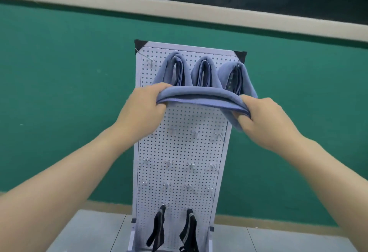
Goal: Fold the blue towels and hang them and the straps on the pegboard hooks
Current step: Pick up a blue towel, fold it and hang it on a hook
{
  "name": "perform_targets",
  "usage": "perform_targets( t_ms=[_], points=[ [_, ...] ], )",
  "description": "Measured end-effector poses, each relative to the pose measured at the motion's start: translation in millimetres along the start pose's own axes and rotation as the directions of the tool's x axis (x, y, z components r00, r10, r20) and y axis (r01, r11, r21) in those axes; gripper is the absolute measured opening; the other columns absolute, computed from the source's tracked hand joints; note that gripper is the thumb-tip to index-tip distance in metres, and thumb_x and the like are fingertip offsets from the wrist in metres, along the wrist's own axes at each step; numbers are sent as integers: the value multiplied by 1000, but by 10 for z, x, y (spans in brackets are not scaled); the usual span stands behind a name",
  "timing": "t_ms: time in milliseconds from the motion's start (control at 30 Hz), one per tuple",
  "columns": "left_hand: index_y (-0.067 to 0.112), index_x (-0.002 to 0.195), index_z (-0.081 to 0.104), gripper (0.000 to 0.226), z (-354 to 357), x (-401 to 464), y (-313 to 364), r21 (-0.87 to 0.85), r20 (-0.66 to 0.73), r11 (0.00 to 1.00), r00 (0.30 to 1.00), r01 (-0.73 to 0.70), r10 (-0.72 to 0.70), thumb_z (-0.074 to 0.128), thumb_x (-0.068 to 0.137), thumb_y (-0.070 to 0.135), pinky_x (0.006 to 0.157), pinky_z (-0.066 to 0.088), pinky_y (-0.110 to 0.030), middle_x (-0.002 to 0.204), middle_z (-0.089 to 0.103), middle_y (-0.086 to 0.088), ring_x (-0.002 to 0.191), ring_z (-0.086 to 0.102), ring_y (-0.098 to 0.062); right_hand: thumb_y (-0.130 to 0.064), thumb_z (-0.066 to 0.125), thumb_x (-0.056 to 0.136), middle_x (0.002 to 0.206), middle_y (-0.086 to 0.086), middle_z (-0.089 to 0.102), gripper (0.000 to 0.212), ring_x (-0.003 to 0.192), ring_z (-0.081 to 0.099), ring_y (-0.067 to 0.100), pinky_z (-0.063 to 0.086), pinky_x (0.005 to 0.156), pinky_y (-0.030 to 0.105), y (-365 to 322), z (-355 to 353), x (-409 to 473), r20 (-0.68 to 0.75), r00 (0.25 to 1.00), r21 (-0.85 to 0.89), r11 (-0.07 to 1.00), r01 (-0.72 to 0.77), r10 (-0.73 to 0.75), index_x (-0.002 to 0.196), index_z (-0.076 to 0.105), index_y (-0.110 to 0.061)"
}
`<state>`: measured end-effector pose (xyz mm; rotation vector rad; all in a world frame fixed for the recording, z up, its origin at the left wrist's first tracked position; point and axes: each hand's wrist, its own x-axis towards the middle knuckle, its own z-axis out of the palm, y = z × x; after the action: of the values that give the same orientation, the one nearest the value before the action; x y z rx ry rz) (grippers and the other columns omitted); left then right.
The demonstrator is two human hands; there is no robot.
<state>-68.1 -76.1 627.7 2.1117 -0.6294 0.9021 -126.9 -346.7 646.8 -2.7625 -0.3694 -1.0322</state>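
Hanging along the pegboard (179,148) top, three folded towels (202,72) sit behind the stretched blue towel (199,95) mid-frame; left hand (145,104) and right hand (262,116) fingers pinch its ends. Black straps (189,229) dangle bottom centre.

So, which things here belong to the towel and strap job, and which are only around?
Belongs to the job:
- folded blue towel, held by left hand and right hand
- three hung towels
- two black straps
- pegboard with its hooks

Only around:
- green wall
- grey table
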Motion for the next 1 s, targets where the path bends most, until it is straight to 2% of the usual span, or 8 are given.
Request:
perform_targets(
  t_ms=[100, 200, 267, 333, 600, 700, 833, 1000],
  points=[
    [25, 91, 71, 34, -189, 367, -37, 60, -48, 998, 999, 3, 0, 48, 88, 0, 43, 44, -26, 68, 63, 3, 51, 51, -10, -36, 41, 97, 72, 5, 54, 26, 68, 51, 37, 41, 62, 39, -148, -55, 392, -81, 996, -3, 1000, 22, -22, 86, 52, -15],
    [25, 67, 56, 33, -427, 677, -6, 132, -108, 991, 994, -14, 28, 46, 87, 0, 39, 40, -31, 61, 54, -1, 52, 46, -24, -27, 48, 101, 68, -2, 48, 26, 67, 45, 32, 33, 61, 37, -299, -76, 800, -150, 989, 35, 999, 11, -6, 77, 44, -18],
    [28, 61, 50, 28, -599, 867, -26, 141, -137, 990, 990, -25, 44, 45, 82, 9, 38, 42, -25, 60, 53, -2, 51, 46, -26, -24, 48, 98, 68, 1, 59, 23, 69, 53, 33, 45, 61, 39, -390, -53, 1101, -172, 985, 122, 992, 27, -6, 78, 50, -13],
    [24, 60, 49, 18, -752, 1059, -99, 163, -180, 987, 983, -14, 43, 41, 75, 16, 37, 40, -25, 59, 52, -6, 50, 47, -31, -24, 47, 95, 75, 8, 70, 23, 75, 61, 35, 53, 65, 40, -496, -5, 1394, -176, 984, 186, 982, 25, 8, 75, 51, -14],
    [12, 64, 49, 28, -994, 1610, -849, 255, -314, 958, 949, 128, -43, 46, 91, 6, 37, 38, -26, 65, 57, -17, 56, 53, -39, -15, 48, 96, 67, 4, 50, 31, 57, 43, 22, 30, 50, 31, -1017, 403, 2229, -97, 992, 379, 924, -43, 86, 66, 41, -15],
    [7, 70, 57, 21, -1018, 1716, -1155, 246, -313, 951, 944, 185, -102, 48, 89, 3, 52, 39, -33, 72, 63, -20, 67, 55, -35, -12, 48, 93, 74, 6, 53, 24, 64, 50, 29, 36, 53, 31, -1149, 630, 2430, -42, 991, 418, 903, -97, 126, 69, 44, -13],
    [2, 79, 63, 18, -1012, 1893, -1444, 220, -296, 947, 941, 234, -164, 50, 90, 3, 56, 42, -28, 76, 67, -22, 70, 54, -33, -8, 46, 87, 84, 11, 63, 13, 73, 67, 34, 56, 62, 38, -1274, 785, 2674, -45, 980, 486, 861, -146, 192, 74, 45, -11],
    [4, 79, 65, 19, -958, 2102, -1665, 198, -298, 941, 932, 273, -208, 50, 91, 3, 65, 38, -34, 81, 66, -20, 81, 54, -35, -1, 47, 83, 101, 21, 65, 15, 82, 65, 36, 53, 68, 37, -1452, 856, 2868, -34, 975, 486, 856, -174, 218, 73, 40, -11]
  ],
)
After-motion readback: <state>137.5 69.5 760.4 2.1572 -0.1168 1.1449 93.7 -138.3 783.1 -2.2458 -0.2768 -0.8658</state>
